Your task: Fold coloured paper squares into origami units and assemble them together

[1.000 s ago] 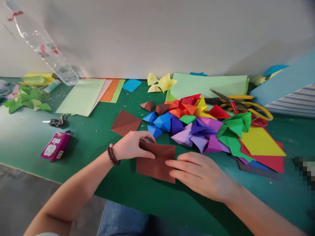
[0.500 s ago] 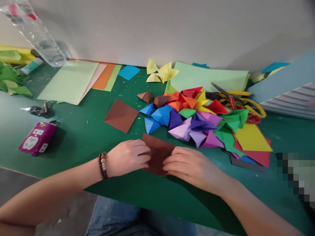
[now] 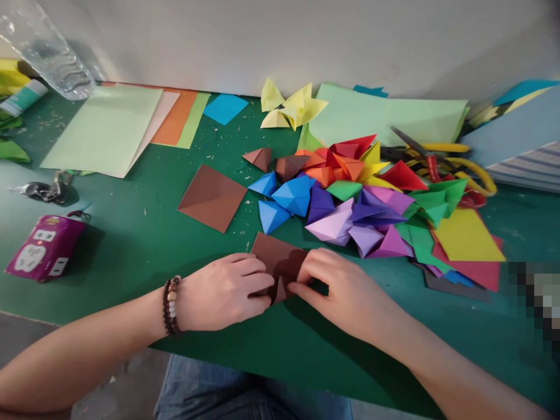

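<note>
The left hand and the right hand grip one folded brown paper between them, fingers curled over its edges, just above the green table; one flat brown square lies near it, on the left — three blue folded pieces sit just beyond; a clear plastic bottle lies tilted at the far left, its contents hard to tell.

Counted: two hands, one folded brown sheet, one flat brown square, one blue square, one beaded bracelet, one plastic bottle, one magenta pouch, one pair of scissors.
</note>
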Tool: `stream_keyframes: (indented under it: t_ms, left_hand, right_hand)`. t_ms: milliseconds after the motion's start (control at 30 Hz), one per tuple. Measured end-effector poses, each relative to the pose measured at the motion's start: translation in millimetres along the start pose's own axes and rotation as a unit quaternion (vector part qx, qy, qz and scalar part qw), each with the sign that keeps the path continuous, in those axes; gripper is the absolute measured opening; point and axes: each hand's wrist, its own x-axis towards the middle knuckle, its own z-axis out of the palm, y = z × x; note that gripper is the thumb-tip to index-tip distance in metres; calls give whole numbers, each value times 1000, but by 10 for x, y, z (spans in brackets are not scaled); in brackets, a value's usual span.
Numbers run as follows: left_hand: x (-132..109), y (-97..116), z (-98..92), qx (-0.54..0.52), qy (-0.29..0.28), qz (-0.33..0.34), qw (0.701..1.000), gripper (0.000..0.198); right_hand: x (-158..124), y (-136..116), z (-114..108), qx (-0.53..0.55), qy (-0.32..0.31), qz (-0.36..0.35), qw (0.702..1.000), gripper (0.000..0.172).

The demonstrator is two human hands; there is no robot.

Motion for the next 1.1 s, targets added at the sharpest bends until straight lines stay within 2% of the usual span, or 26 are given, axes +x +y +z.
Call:
stream_keyframes:
  t_ms: [267,667,1100]
  left_hand:
    - [7,37,2,-22,20,-33,999,23]
    - [1,31,23,-20,-4,-38,999,24]
    - [2,14,-2,-37,-4,-51,998,24]
  right_hand:
    - [33,-42,16,-26,7,25,999,23]
    - [82,-71,-19,-33,-5,34,999,25]
    - [90,-56,14,-58,22,15,998,25]
